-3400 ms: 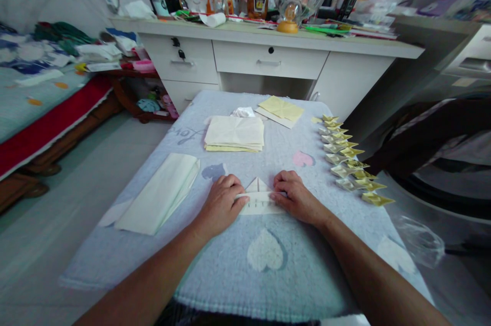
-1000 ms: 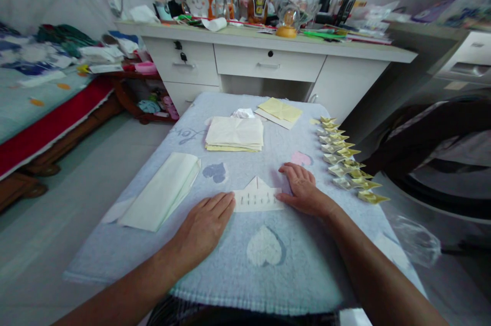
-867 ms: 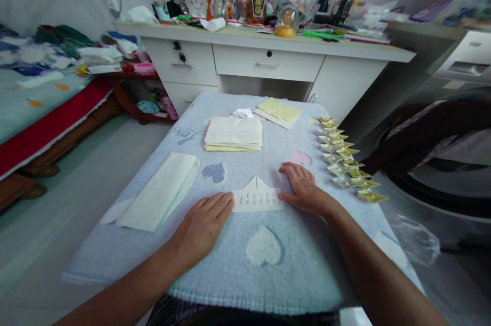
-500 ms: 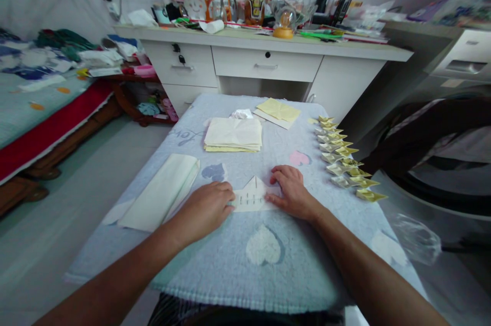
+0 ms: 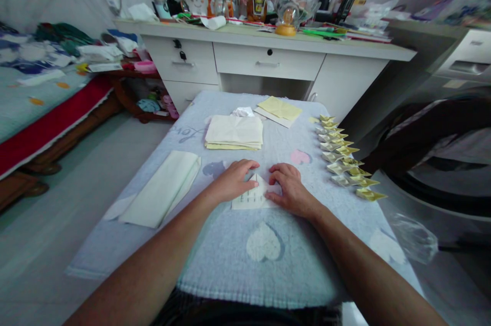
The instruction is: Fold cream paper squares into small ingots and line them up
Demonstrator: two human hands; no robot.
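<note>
Between the left hand point(image 5: 235, 180) and right hand point(image 5: 289, 189), both pressed flat, lies 1 folded paper point(image 5: 253, 197), 2 paper stacks point(image 5: 233, 133) beyond.

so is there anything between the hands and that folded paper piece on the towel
Nothing visible. The left hand and the right hand both rest directly on the folded paper, one at each side of its peak. The paper stack and the row of folded pieces lie apart from it on the towel.
</note>
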